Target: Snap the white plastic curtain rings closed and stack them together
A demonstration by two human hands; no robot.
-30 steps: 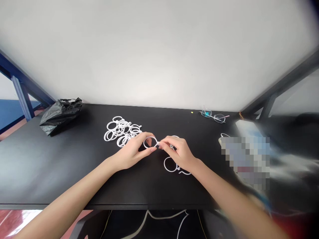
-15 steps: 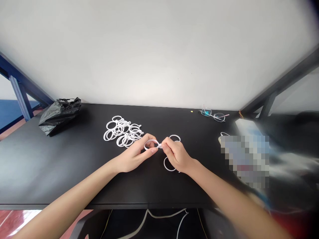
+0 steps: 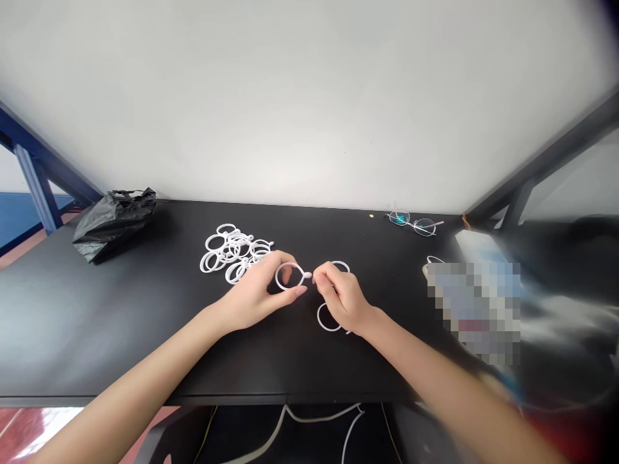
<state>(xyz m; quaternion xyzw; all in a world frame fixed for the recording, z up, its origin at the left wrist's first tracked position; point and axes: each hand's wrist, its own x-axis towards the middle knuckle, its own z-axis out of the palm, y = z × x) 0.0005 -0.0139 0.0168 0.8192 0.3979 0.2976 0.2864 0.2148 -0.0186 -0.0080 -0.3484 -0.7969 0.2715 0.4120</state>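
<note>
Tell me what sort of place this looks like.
Likely a personal desk in a room, perhaps at home: a black desktop against a plain pale wall, with eyeglasses lying near its back edge.

I seem to be in a room for living, home or dorm I cannot tell: I work at a desk against a plain wall, with glasses and a bag on it, cords beneath, a blue frame leftward and red tiles below
</note>
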